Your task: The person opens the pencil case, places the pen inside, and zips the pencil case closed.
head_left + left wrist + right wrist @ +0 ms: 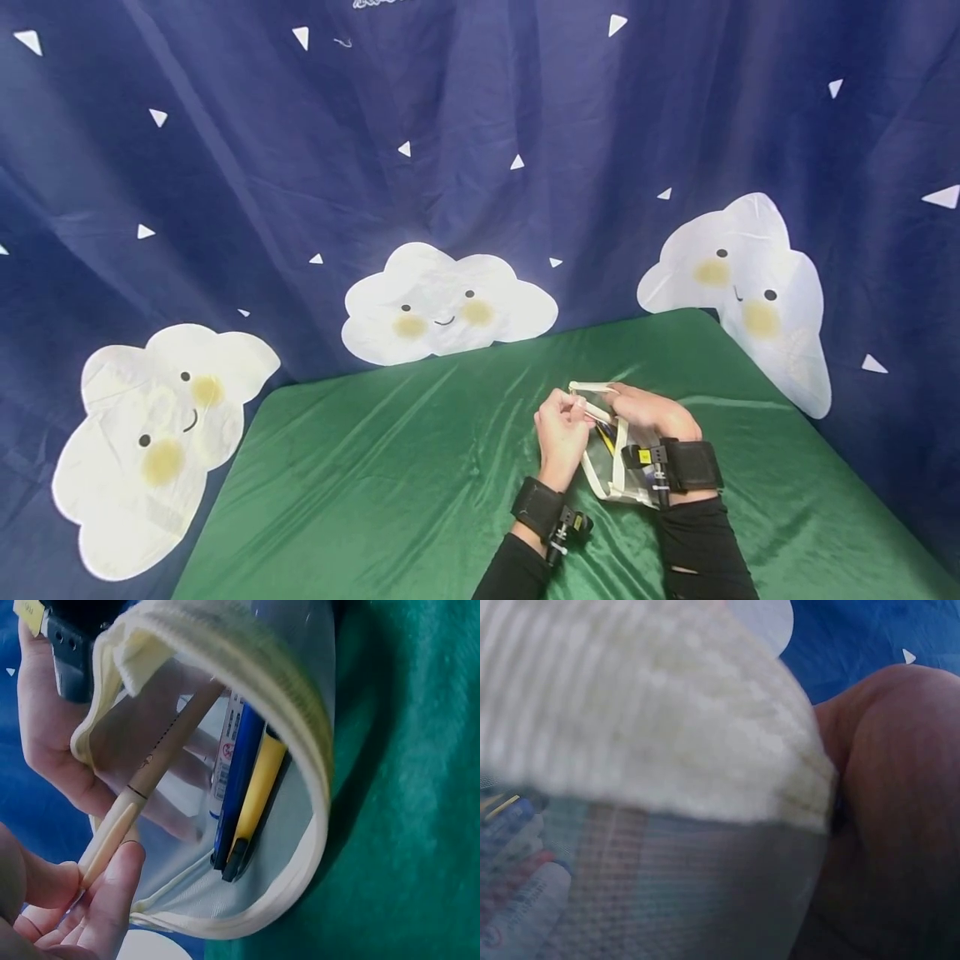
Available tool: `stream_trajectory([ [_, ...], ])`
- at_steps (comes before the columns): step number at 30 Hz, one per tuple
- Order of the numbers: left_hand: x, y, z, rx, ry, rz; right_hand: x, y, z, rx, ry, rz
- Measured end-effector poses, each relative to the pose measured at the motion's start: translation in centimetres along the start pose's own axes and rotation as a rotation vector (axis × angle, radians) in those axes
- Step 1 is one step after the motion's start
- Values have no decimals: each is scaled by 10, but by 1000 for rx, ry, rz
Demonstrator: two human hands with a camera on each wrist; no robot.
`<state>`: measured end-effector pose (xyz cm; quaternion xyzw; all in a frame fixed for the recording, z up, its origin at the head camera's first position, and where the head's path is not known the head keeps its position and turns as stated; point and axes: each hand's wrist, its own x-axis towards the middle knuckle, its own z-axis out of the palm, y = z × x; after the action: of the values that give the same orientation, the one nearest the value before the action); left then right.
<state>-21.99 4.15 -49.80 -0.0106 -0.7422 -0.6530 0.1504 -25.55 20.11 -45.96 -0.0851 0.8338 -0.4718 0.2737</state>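
A see-through mesh pencil case [619, 458] with cream trim gapes above the green-covered table. My left hand [564, 433] pinches a beige pen [146, 776] by its clip end between thumb and fingers; the pen's other end reaches inside the case. My right hand [652, 412] grips the case along its far side, some fingers showing through the mesh in the left wrist view. Inside lie a blue pen [241, 784], a yellow-barrelled tool [261, 784] with a black end, and a white labelled marker [226, 754]. Close up, the ribbed trim [630, 712] covers much of the right wrist view.
Shiny green cloth [375, 467] covers the table, wrinkled in places. Behind it hangs a dark blue curtain [465, 100] printed with white clouds and triangles. Each wrist carries a strapped black camera [573, 525].
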Motion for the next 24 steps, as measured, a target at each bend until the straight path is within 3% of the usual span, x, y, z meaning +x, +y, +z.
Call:
stream_trajectory([
  [12, -5, -3, 13, 84, -10, 13, -1, 1, -2, -123, 17, -9],
  [17, -5, -3, 16, 114, -18, 20, -1, 1, -4, -112, 14, -21],
  [24, -10, -5, 20, 173, -77, 65, 0, 2, -4, -4, -33, 22],
])
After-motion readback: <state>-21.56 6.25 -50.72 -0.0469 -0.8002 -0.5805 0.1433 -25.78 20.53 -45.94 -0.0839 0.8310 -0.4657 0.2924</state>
